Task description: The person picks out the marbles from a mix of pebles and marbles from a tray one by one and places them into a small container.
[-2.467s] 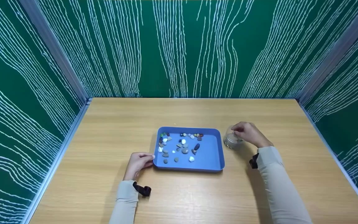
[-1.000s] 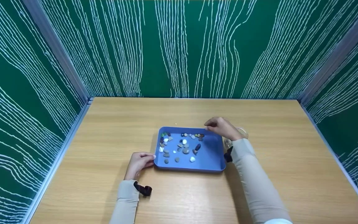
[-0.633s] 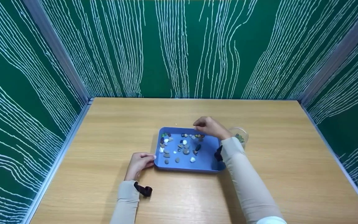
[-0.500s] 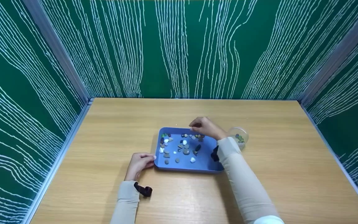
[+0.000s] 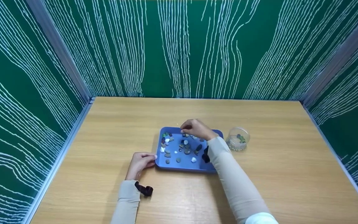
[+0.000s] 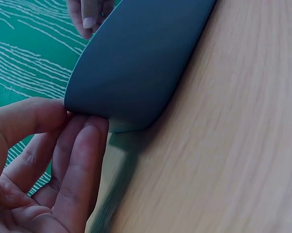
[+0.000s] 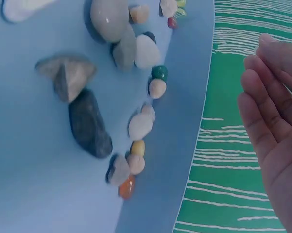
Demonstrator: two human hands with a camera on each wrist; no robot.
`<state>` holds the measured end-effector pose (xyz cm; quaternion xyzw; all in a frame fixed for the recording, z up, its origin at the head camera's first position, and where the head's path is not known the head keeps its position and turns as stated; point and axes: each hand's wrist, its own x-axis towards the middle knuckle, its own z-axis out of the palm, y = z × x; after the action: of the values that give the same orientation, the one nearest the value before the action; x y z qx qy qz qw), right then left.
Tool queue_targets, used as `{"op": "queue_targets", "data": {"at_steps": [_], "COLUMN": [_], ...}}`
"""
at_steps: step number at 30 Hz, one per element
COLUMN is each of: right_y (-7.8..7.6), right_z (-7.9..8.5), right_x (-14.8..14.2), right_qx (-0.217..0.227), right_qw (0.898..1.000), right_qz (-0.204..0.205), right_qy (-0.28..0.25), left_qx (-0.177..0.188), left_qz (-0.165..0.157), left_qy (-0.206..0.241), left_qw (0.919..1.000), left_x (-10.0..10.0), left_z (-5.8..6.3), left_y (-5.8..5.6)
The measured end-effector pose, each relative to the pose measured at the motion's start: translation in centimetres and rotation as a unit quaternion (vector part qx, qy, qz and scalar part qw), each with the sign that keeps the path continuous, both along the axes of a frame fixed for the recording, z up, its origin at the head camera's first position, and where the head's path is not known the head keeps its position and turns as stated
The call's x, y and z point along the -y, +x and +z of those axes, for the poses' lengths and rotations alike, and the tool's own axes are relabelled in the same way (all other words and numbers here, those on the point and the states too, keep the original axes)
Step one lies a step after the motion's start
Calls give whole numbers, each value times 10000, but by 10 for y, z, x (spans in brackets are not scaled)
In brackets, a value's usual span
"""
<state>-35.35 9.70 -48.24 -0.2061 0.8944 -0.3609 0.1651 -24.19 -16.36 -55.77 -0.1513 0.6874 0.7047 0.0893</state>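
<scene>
My left hand (image 5: pixel 139 164) pinches the near left corner of a blue tray (image 5: pixel 211 160). In the left wrist view its thumb and fingertips meet on the tray's rim (image 6: pixel 131 63). Over the far side of the tray, my right hand (image 5: pixel 196 128) hovers with thumb and fingertips drawn together. I cannot tell whether something small sits between them. Beneath it lies a row of small coloured stones, among them an orange pebble (image 7: pixel 128 187) and a dark green one (image 7: pixel 159 73). A long dark stone (image 7: pixel 89 124) and a grey pebble (image 7: pixel 110 18) lie further in.
A clear round container (image 5: pixel 238 143) with several green and dark glass pebbles inside stands right of the tray. White pebbles (image 5: pixel 193 160) and grey ones are scattered over the tray floor. The wooden table (image 5: pixel 120 124) is bounded by green walls with white wavy lines.
My right hand has come out of the clear container and moved left across the tray's far edge, leaving the container in full view. The left hand keeps its grip on the tray's corner.
</scene>
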Motion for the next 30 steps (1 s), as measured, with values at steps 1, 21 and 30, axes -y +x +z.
{"op": "queue_targets", "data": {"at_steps": [1,21,30], "right_y": [-1,-7,-9], "right_z": [-1,-14,-26], "right_x": [3,59,69], "right_qx": [29,31,104], "right_qw": [10000,9975,9966], "right_qz": [12,630,612], "right_qy": [-3,323,550], "left_qx": [-6,-80,-162], "left_qz": [2,-117,-103], "left_qy": [-13,82,98], "left_qw": [10000,9999,9998], "left_x": [0,1,1], "left_z": [0,-2,-3], "left_y": [0,0,0]}}
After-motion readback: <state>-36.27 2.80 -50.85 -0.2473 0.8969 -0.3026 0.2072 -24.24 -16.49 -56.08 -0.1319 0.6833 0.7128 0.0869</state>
